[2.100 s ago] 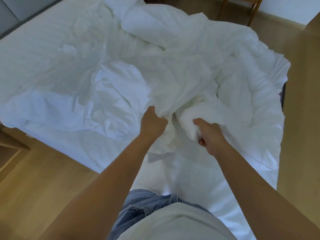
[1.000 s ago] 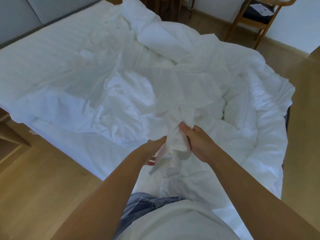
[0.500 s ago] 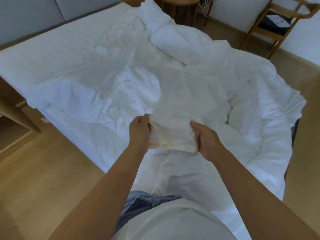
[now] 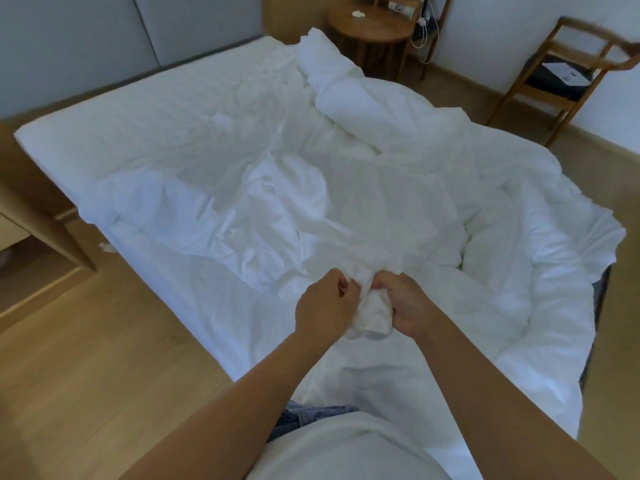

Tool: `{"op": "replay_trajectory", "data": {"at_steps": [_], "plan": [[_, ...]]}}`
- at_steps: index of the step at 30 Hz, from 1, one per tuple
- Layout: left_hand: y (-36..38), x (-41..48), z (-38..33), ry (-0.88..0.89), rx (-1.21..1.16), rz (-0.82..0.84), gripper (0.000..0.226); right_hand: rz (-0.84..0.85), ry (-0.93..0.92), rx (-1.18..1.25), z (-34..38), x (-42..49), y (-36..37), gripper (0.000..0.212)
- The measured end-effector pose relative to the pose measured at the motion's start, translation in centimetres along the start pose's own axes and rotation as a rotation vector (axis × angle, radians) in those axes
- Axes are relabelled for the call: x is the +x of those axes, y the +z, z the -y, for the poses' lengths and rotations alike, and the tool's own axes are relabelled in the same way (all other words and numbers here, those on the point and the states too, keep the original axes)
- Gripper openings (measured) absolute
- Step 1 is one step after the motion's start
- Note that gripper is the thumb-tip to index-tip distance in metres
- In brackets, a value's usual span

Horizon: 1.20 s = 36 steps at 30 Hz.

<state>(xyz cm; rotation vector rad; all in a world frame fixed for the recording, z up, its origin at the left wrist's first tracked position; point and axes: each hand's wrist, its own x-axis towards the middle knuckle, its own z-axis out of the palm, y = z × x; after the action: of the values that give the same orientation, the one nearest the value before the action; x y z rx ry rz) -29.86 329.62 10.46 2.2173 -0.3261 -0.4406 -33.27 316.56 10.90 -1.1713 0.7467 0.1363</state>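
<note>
A white duvet cover [image 4: 363, 202] lies crumpled across the bed [image 4: 145, 133], with a thick white duvet [image 4: 519, 258] bunched along the right side. Near the foot of the bed my left hand [image 4: 323, 304] and my right hand [image 4: 405, 303] sit close together. Both grip a gathered corner of the cover [image 4: 372, 311], which hangs bunched between them. My fingers are curled round the fabric on either side.
A round wooden side table [image 4: 367, 26] stands beyond the bed's far corner, with white cables by the wall. A wooden chair [image 4: 568, 74] holding a dark item is at the back right. A wooden cabinet [image 4: 31, 237] stands left of the bed. Wooden floor surrounds it.
My hands were apart, stretching a fold of the cover; now they have come together and bunch its corner between them. The view has tilted up, showing more of the room.
</note>
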Motion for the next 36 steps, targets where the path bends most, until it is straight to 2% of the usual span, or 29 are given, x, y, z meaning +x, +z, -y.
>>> {"op": "replay_trajectory", "data": {"at_steps": [2,3,4,6,8,9,11,15,17,19,21,23,24,25,26,28,30,32,34,36], "plan": [[-0.3,0.0,0.7,0.118,0.241,-0.093,0.029,-0.037,0.005,-0.02,-0.1,-0.2,-0.1,0.02],[-0.4,0.3,1.2,0.129,0.335,-0.099,0.047,-0.052,0.01,-0.028,-0.3,-0.2,-0.3,0.02],[-0.7,0.7,1.7,0.114,0.386,-0.047,0.071,-0.058,0.022,-0.024,-0.5,-0.3,-0.4,0.02],[-1.3,1.5,2.5,-0.011,0.305,0.167,0.108,-0.032,0.068,0.046,-1.1,-0.6,-0.7,0.018],[-1.4,1.9,3.4,-0.17,0.122,0.389,0.12,0.036,0.132,0.179,-1.7,-0.8,-1.1,0.025],[-1.3,1.7,3.8,-0.22,0.079,0.481,0.115,0.066,0.158,0.191,-2.0,-0.8,-1.3,0.028],[-0.7,0.4,4.8,-0.288,0.044,0.586,0.083,0.113,0.214,0.07,-2.6,-1.0,-1.3,0.03],[2.1,-3.1,7.8,-0.382,-0.194,0.491,0.04,0.192,0.28,-0.462,-5.1,-0.5,-0.5,0.039],[3.5,-4.8,9.1,-0.398,-0.171,0.42,0.034,0.186,0.316,-0.719,-6.9,0.1,-0.3,0.041],[4.8,-6.2,10.2,-0.388,-0.098,0.399,0.054,0.208,0.397,-0.867,-8.6,0.5,-0.4,0.035],[6.6,-7.1,11.3,-0.373,-0.147,0.417,0.067,0.291,0.426,-0.872,-9.8,1.3,-0.7,0.018],[8.2,-7.5,11.7,-0.369,-0.24,0.403,0.056,0.332,0.4,-0.785,-11.0,2.1,-1.3,0.004],[8.8,-7.5,12.0,-0.385,-0.276,0.38,0.05,0.333,0.382,-0.739,-11.6,2.3,-1.6,0.004],[9.3,-7.3,12.3,-0.406,-0.316,0.358,0.054,0.324,0.362,-0.706,-12.2,2.3,-2.0,0.008],[9.5,-7.3,12.6,-0.451,-0.372,0.349,0.067,0.304,0.348,-0.676,-12.8,2.3,-2.4,0.01],[9.6,-7.0,13.3,-0.619,-0.478,0.412,0.089,0.266,0.344,-0.541,-13.8,2.6,-3.5,0.018],[9.2,-7.1,14.2,-0.736,-0.465,0.612,0.09,0.282,0.341,-0.387,-14.4,2.8,-4.6,0.035],[9.4,-7.3,15.3,-0.707,-0.435,0.755,0.087,0.326,0.33,-0.362,-14.9,2.9,-5.3,0.047],[10.3,-7.2,15.9,-0.634,-0.531,0.648,0.072,0.32,0.336,-0.361,-15.3,3.3,-5.4,0.045],[11.1,-6.9,15.8,-0.636,-0.629,0.383,0.044,0.312,0.343,-0.359,-15.4,3.6,-5.1,0.041]]}}
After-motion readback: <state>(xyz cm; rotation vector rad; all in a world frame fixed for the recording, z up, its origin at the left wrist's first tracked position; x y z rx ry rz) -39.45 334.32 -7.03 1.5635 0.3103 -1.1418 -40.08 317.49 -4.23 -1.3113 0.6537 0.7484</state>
